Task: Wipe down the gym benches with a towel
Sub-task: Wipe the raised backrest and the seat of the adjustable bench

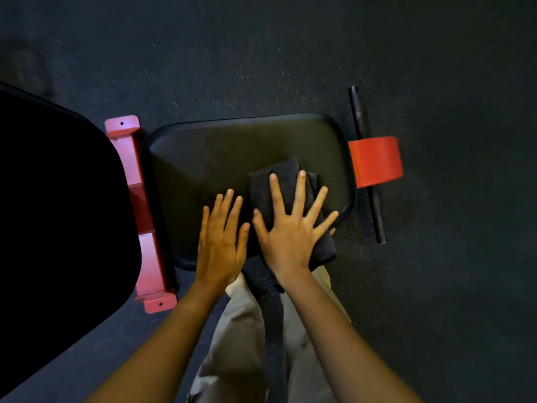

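First, item one: pale trousers (238,330), person standing at the near edge of the bench (218,158). Item two: left hand (220,242), fingers straight and close together, laid flat on the bare black pad just left of the towel, probably to brace the body's lean. Item three: right hand (290,234), fingers spread wide, pressing flat on the towel (279,175), a dark folded cloth on the near right part of the pad, its near end overhanging the edge; the wide spread likely keeps the folds together while wiping. Item four: red frame (128,158) and a large black back pad (58,199), left. Item five: red roller (374,161) on a black bar (360,117), right. Item six: speckled dark floor (290,53), far. Brands, labels, writing: none legible.
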The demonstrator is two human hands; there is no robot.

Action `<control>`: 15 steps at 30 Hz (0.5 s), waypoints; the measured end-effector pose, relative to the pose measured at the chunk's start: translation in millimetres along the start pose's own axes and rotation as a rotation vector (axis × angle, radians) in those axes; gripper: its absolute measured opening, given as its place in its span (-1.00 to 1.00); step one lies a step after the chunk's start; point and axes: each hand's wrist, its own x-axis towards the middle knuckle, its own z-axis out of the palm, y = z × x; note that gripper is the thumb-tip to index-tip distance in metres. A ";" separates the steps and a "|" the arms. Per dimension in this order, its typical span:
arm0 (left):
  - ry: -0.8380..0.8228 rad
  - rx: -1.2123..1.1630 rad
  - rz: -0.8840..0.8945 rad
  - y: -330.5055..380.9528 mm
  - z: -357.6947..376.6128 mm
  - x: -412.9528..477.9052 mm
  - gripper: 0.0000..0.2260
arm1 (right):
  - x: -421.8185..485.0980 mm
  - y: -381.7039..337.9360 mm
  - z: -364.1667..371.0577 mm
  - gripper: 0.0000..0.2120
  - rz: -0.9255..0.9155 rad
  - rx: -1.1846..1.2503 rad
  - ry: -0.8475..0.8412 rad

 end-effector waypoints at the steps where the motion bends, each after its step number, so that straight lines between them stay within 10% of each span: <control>1: 0.004 0.005 0.008 0.0 0.9 2.5 -0.51 | 9.0 -1.6 -3.3 -0.38 -0.030 -0.019 -0.007; 9: 0.071 -0.008 -0.011 20.0 10.2 48.0 -0.56 | 145.2 13.7 -44.2 -0.38 -0.153 -0.037 -0.095; 15: 0.089 0.021 -0.076 31.4 15.7 71.8 -0.54 | 44.1 74.6 -38.3 -0.37 -0.149 -0.014 0.000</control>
